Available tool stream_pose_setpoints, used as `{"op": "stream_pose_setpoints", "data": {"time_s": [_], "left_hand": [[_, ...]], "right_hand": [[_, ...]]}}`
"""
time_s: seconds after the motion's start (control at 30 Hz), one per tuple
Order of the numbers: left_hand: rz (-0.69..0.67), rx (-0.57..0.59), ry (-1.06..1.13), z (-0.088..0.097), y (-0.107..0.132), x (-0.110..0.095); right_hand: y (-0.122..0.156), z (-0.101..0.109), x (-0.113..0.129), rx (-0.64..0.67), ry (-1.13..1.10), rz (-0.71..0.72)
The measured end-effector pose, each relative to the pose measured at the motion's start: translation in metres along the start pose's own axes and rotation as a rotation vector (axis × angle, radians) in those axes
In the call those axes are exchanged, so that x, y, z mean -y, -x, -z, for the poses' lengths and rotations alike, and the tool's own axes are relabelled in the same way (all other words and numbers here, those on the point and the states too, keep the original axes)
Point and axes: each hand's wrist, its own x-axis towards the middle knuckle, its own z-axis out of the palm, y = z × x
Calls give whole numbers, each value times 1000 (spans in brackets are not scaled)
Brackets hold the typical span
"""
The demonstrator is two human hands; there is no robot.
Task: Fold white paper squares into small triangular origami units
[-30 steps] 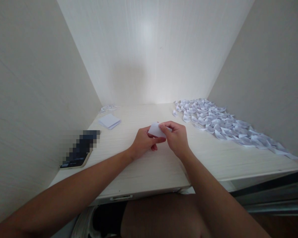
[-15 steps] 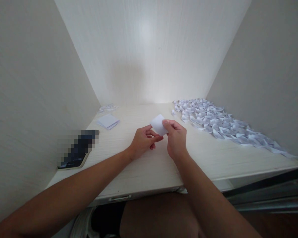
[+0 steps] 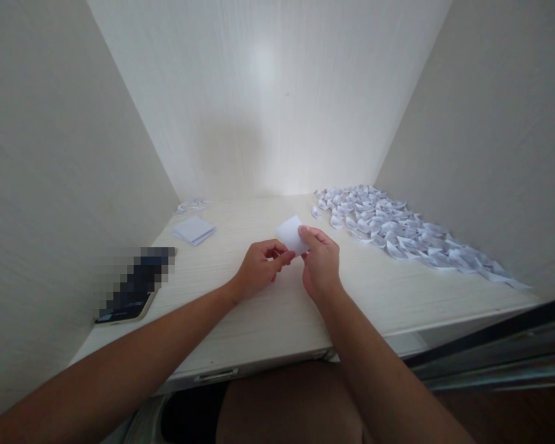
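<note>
A small white square of paper (image 3: pixel 290 233) is held up just above the middle of the pale wooden desk (image 3: pixel 268 308). My left hand (image 3: pixel 258 269) pinches its lower left edge with thumb and forefinger. My right hand (image 3: pixel 320 264) grips its right side between thumb and fingers. Both hands are closed on the paper, close together and a little above the desk top.
A heap of several folded white paper pieces (image 3: pixel 398 228) spreads along the right side of the desk. A small stack of white paper squares (image 3: pixel 193 229) lies at the back left, a phone (image 3: pixel 132 293) nearer on the left. Walls close in on three sides.
The paper, lying flat between both hands a second ago, now stands raised with a corner pointing up. The whole view has shifted slightly left.
</note>
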Motion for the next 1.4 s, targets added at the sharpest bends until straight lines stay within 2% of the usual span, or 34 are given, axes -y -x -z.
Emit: {"op": "stream_pose_setpoints", "data": {"time_s": [0.2, 0.43, 0.7, 1.03, 1.4], "left_hand": [[-120, 6, -126, 3, 0, -3], [-267, -12, -342, 6, 1, -9], [-267, -103, -282, 5, 1, -10], [-151, -148, -198, 9, -1, -8], [-205, -215, -261, 14, -2, -10]], "right_hand": [[3, -2, 1, -9, -90, -125], [3, -1, 1, 31, -96, -183], [7, -1, -4, 47, -133, -253], [7, -1, -4, 59, -112, -275], [9, -1, -3, 59, -54, -269]]}}
